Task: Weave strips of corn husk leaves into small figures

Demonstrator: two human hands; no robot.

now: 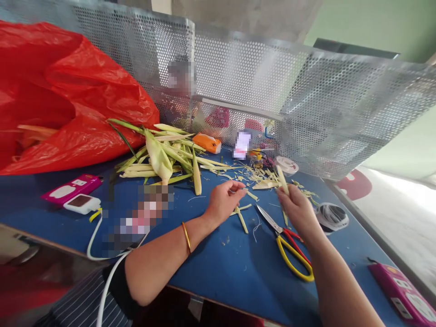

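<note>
My right hand is closed around a pale strip of corn husk that sticks up past the fingers. My left hand hovers over the blue table, thumb and fingertips pinched together; whether a husk bit is between them is unclear. Just below its fingers lies a small crossed piece of husk strips. Between the hands, metal scissors with yellow and red handles lie with their tips pointing away. Cut husk scraps are scattered beyond both hands.
A heap of green corn husks lies at the back left beside a big red plastic bag. Magenta boxes stand at both sides. A white cable crosses near my left arm. A perforated metal screen closes the back.
</note>
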